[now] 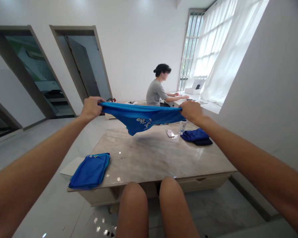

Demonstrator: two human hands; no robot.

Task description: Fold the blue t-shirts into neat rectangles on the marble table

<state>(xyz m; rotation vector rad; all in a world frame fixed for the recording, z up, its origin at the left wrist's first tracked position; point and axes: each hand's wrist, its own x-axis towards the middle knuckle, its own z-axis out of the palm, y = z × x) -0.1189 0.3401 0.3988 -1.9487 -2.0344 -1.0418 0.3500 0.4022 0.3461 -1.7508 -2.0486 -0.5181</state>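
One blue garment point(139, 111), pale print point(144, 123), stretched taut above, drooping below.

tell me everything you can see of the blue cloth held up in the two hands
The blue cloth looks thin, smooth and soft, bright blue with a white print too creased to read. The left hand and right hand grip its two ends, stretching the upper edge nearly level; below, it sags to a blunt tip left of the print. It hangs in the air, apparently clear of the table.
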